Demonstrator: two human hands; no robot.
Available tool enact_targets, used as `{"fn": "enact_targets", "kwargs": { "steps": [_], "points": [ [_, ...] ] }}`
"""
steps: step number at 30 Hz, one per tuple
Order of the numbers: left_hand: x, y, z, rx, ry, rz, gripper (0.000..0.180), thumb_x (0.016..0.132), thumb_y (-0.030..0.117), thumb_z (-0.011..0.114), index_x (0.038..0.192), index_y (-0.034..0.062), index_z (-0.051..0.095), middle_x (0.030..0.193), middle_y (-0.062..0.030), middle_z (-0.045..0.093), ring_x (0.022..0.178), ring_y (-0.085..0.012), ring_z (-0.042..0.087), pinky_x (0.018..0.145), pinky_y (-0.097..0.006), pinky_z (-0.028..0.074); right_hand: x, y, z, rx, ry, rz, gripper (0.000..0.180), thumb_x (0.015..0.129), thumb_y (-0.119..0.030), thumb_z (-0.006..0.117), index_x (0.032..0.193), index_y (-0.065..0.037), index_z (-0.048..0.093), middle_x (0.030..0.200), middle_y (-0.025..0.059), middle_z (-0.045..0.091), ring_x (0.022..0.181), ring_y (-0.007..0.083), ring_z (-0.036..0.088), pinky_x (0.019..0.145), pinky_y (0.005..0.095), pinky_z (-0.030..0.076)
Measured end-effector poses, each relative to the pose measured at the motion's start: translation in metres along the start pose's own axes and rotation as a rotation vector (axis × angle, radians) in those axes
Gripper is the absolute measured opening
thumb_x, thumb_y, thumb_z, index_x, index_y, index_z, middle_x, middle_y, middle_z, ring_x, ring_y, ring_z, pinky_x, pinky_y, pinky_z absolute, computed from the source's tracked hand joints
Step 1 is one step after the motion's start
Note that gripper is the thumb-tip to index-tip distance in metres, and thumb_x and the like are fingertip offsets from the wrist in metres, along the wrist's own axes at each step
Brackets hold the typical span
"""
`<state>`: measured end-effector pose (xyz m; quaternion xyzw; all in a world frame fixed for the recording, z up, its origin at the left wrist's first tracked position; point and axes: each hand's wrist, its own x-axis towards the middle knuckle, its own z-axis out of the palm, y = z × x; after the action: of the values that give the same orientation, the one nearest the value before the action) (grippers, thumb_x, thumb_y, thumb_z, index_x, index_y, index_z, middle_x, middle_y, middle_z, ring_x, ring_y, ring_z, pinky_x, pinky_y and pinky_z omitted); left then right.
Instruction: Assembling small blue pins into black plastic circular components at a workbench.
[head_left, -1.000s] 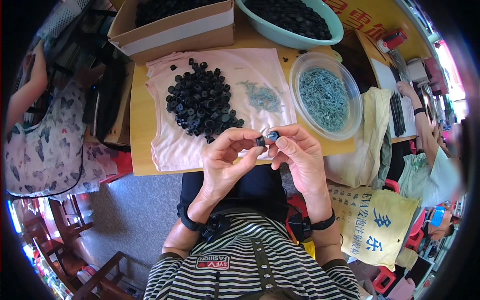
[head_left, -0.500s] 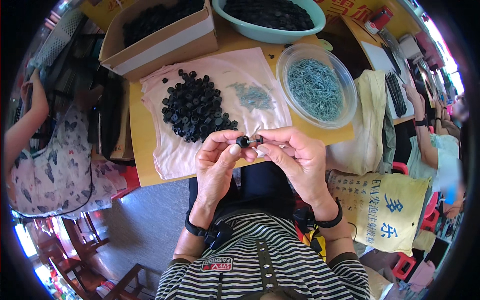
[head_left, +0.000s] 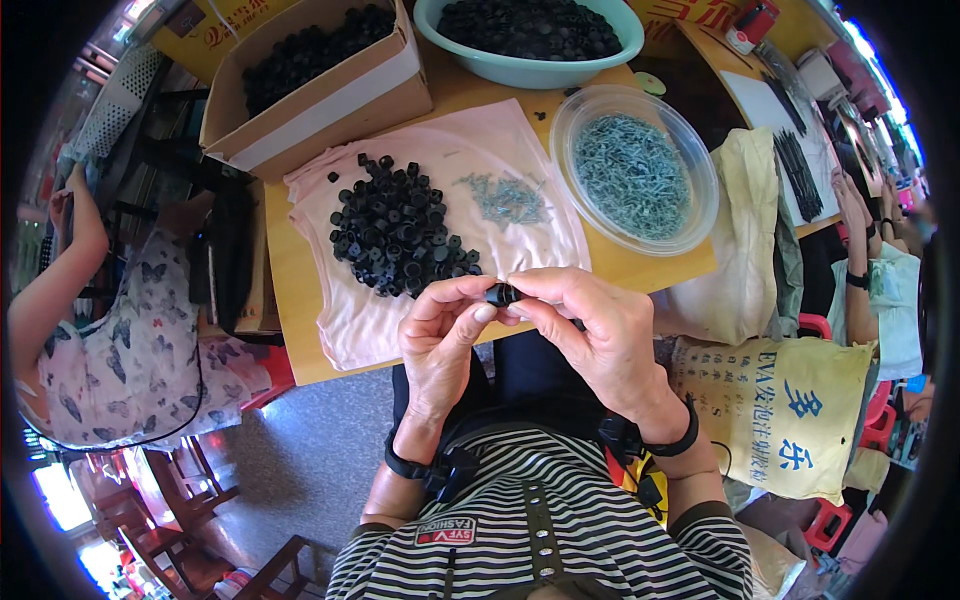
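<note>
A small black plastic piece [head_left: 500, 294] is pinched between the fingertips of both hands, over the near edge of the table. My left hand [head_left: 440, 335] has thumb and fingers closed on its left side. From the other side, the thumb and fingers of my right hand [head_left: 595, 325] close on it too. No screw shaft shows at the piece now; fingers cover part of it. Just beyond the left hand lies a heap of black plastic caps [head_left: 395, 225] on a pale pink cloth [head_left: 345, 335]. Loose silvery screws [head_left: 508, 200] are scattered on the cloth to the right of the heap.
A clear round tub [head_left: 706, 200] full of screws stands right of the cloth. Behind are a cardboard box [head_left: 330, 112] and a pale green basin [head_left: 545, 72], both holding black parts. A yellow sack [head_left: 800, 420] lies at right. Other people sit on both sides.
Half a second ago a screw shaft showed between two black pieces, one at each hand. The hands have come together and the shaft is out of sight. The view has shifted slightly.
</note>
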<state>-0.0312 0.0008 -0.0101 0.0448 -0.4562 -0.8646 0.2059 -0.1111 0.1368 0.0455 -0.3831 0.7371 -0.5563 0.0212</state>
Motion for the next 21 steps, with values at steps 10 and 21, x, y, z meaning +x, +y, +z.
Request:
{"fn": "enact_targets", "kwargs": {
  "steps": [10, 21],
  "points": [
    [-0.0006, -0.0036, -0.0008, 0.033, 0.016, 0.044, 0.022, 0.086, -0.003, 0.058, 0.109, -0.0035, 0.056, 0.105, -0.0142, 0.062, 0.090, -0.0242, 0.065, 0.084, -0.037, 0.055, 0.0005, 0.0061, 0.0003, -0.112, 0.004, -0.125, 0.031, 0.075, 0.005, 0.067, 0.106, 0.001, 0.063, 0.096, 0.0147, 0.066, 0.084, 0.0252, 0.066, 0.071, 0.0300, 0.055],
    [-0.0012, -0.0066, -0.0024, 0.049, 0.022, 0.048, 0.022, 0.086, -0.005, 0.057, 0.109, -0.0042, 0.056, 0.107, -0.0145, 0.061, 0.092, -0.0247, 0.064, 0.086, -0.037, 0.054, -0.0021, 0.0108, 0.0031, -0.156, 0.010, -0.173, 0.034, 0.074, 0.007, 0.065, 0.108, 0.001, 0.063, 0.100, 0.0147, 0.065, 0.087, 0.0254, 0.065, 0.073, 0.0309, 0.054]
  ]
}}
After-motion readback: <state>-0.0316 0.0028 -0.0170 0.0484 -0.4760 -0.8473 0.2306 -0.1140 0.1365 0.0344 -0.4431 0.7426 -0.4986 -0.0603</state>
